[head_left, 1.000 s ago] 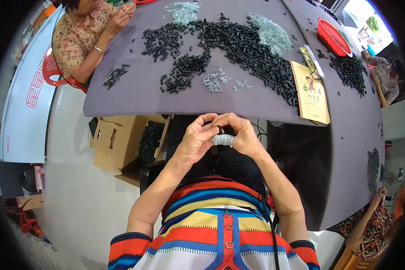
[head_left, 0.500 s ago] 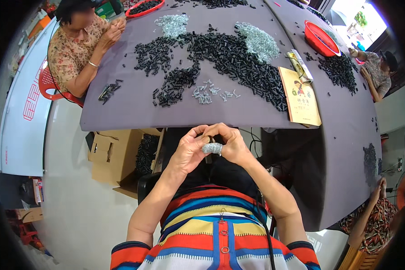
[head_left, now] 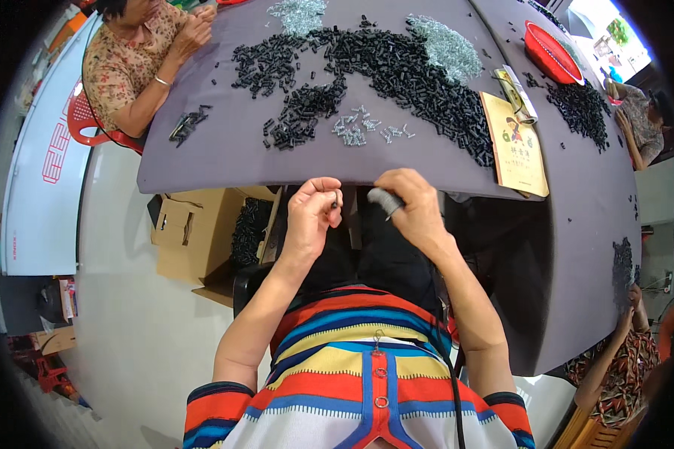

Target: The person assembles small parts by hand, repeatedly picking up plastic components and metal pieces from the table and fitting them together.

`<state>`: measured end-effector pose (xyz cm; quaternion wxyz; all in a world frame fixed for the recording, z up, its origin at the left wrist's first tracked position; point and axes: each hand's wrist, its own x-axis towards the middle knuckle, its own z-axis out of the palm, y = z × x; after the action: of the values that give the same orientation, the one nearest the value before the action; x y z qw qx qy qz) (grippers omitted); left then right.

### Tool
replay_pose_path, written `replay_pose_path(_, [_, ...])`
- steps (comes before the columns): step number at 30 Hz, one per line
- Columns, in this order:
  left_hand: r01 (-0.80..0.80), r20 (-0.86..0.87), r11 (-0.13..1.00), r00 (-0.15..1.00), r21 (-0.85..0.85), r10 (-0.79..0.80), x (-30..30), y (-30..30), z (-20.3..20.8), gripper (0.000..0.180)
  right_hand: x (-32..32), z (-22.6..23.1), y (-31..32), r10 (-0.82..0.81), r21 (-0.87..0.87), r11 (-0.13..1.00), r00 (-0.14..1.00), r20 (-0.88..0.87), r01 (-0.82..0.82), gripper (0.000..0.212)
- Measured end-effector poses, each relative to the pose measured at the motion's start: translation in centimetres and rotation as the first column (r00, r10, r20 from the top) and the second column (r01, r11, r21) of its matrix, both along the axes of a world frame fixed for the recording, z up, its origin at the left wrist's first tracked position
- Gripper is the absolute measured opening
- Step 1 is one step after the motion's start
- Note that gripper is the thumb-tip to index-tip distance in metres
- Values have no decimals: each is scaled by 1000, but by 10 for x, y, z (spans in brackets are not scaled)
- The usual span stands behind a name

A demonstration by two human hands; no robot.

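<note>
The person's left hand [head_left: 307, 221] pinches a small black piece [head_left: 335, 203] by the near edge of the grey cloth-covered table [head_left: 240, 165]. The right hand [head_left: 418, 211], a silvery-grey band [head_left: 384, 200] round one digit, curls apart; whether it grips anything cannot be told. Small silvery metal pieces [head_left: 350, 133] and heaped short black cylinders [head_left: 434, 116] lie beyond that edge.
</note>
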<state>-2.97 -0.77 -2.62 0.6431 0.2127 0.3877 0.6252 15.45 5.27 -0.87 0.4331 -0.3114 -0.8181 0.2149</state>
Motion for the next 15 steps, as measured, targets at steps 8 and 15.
replay_pose_path(8, [-118,52,990,992,75,115,-20,5,-4,9,25,-11,22,-329,67,943,942,63,325,15])
replay_pose_path(15, [-142,87,986,987,83,134,-18,10,-8,11,27,-10,31,-365,9,930,919,146,368,23])
